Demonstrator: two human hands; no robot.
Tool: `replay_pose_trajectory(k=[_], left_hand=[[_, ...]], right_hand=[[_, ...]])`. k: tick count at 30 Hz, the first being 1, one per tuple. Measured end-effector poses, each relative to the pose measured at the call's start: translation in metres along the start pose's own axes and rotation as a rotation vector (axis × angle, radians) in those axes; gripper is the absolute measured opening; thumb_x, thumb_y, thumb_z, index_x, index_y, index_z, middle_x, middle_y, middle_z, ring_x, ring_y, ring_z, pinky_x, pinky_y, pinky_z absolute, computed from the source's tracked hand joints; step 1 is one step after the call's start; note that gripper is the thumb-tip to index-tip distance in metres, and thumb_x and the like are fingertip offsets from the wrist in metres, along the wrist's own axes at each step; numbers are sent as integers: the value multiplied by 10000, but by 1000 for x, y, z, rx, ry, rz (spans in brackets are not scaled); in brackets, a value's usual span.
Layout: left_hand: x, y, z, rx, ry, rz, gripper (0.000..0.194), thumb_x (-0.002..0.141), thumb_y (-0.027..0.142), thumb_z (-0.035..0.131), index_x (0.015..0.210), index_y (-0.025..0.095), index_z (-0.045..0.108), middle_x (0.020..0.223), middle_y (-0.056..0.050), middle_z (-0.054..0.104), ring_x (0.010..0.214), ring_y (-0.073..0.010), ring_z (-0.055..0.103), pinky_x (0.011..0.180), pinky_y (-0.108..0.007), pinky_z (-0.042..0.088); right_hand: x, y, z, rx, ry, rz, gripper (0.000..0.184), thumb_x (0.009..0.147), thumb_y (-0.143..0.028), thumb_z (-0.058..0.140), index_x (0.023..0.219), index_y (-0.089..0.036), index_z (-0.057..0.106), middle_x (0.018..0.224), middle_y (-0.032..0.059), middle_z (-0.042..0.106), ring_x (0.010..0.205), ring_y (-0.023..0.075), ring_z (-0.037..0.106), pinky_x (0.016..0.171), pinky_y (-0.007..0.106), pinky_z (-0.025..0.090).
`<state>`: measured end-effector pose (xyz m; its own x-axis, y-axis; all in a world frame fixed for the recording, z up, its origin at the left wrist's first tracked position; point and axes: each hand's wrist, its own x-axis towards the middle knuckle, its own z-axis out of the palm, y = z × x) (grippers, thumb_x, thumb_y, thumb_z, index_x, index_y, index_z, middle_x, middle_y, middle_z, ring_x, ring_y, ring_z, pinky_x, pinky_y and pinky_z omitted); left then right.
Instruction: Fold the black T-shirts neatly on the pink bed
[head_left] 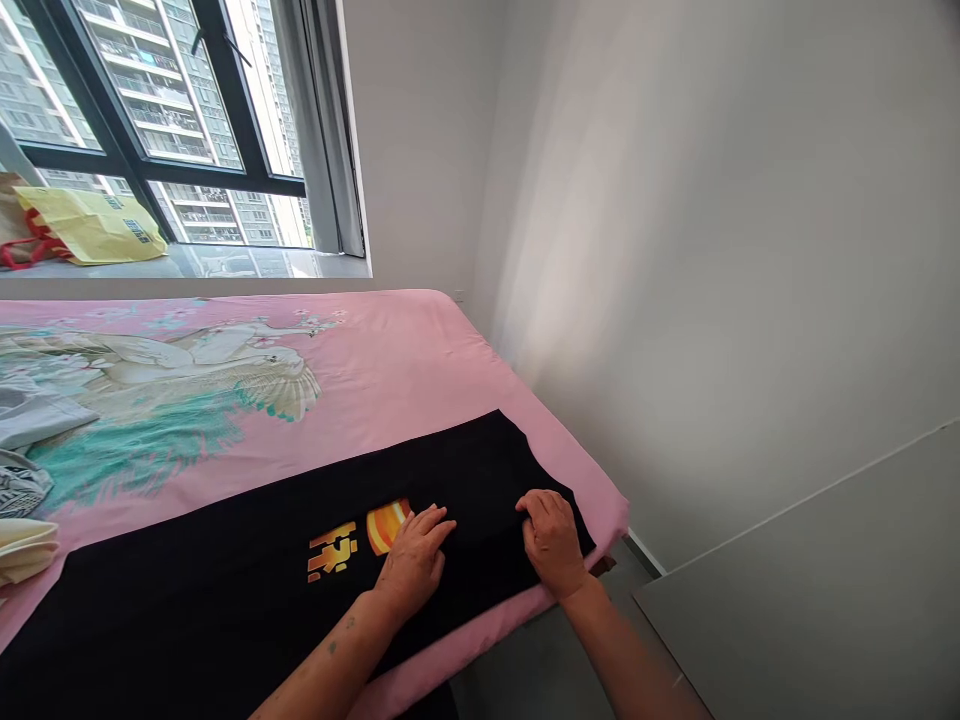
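A black T-shirt (pixel 247 560) is spread across the near side of the bed, with a yellow and orange print (pixel 332 552) facing up. Lying on it beside the print, my left hand (pixel 412 560) has its fingers stretched out and covers part of the design. Toward the shirt's right end, close to a curved edge, my right hand (pixel 553 540) is closed, its fingers curled down against the black cloth. The tips of its fingers are partly hidden.
Pink bedding (pixel 405 350) with a bird pattern covers the bed. Grey and cream folded cloths (pixel 34 415) lie at the left edge. A yellow bag (pixel 101 225) sits on the windowsill. The grey wall (pixel 675 250) and a pale panel (pixel 825 590) stand at the right.
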<state>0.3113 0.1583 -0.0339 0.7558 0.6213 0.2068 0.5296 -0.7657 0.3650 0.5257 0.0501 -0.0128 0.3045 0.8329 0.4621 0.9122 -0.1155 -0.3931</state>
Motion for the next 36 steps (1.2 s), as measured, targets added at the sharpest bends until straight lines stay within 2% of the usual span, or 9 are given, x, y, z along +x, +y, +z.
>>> replay_pose_trajectory(k=[10,15,18,21,24,27,30,32,36], left_hand=[[3,-1,-17,-14,29,81,325,873,281,463,1125,223,661,1284,-70,602,1293,-259,450,1107,-540,299],[43,-3,-10,14,46,-37,498,828,23,314,1187,172,624,1304,-52,590,1292,-173,455,1131,-398,300],[54,-5,-5,96,-33,-169,453,864,135,382,1287,137,545,1393,-93,501,1339,-226,390,1131,-449,274],[47,-9,-1,136,-105,-164,652,838,452,508,1392,120,417,1486,-123,352,1398,-286,263,1148,-519,176],[35,-14,3,145,-155,-129,840,791,643,473,1447,143,317,1538,-96,228,1431,-276,153,1166,-508,84],[30,-19,7,137,-171,-127,885,774,687,452,1463,160,280,1553,-88,177,1439,-275,109,1166,-502,49],[29,-19,7,107,-174,-127,905,761,686,478,1467,161,267,1554,-96,172,1441,-277,99,1163,-504,46],[25,-17,4,68,-179,-101,898,767,698,467,1466,169,270,1550,-102,193,1439,-270,113,1164,-498,64],[2,-20,-15,37,-123,-94,766,859,672,313,1467,207,259,1542,-85,242,1434,-240,156,1160,-524,54]], right_hand=[[3,10,-10,60,-116,-9,226,695,-28,427,737,-189,580,772,20,608,811,176,518,788,329,377],[45,-24,8,85,-133,23,334,826,-80,327,1001,-171,597,1020,59,640,975,150,553,910,279,410],[64,-43,34,71,-226,4,388,896,-163,300,1187,-189,555,1259,46,576,1205,129,468,1067,277,310],[69,-36,58,6,-365,56,464,925,-341,338,1343,-183,461,1439,58,429,1365,188,305,1155,395,163],[69,-9,70,-113,-468,220,713,882,-526,376,1418,-57,336,1509,175,260,1407,311,190,1134,552,77],[70,9,71,-223,-505,332,815,878,-581,316,1438,6,241,1520,225,173,1418,354,103,1099,623,13],[67,1,69,-275,-508,289,750,900,-582,228,1481,-111,159,1560,115,97,1438,271,3,1117,573,-41],[60,-10,71,-275,-532,237,698,908,-570,212,1487,-184,152,1568,52,86,1440,230,2,1130,544,-31],[39,-13,82,-335,-582,211,692,902,-560,207,1483,-186,172,1565,55,113,1438,247,65,1122,579,47]])
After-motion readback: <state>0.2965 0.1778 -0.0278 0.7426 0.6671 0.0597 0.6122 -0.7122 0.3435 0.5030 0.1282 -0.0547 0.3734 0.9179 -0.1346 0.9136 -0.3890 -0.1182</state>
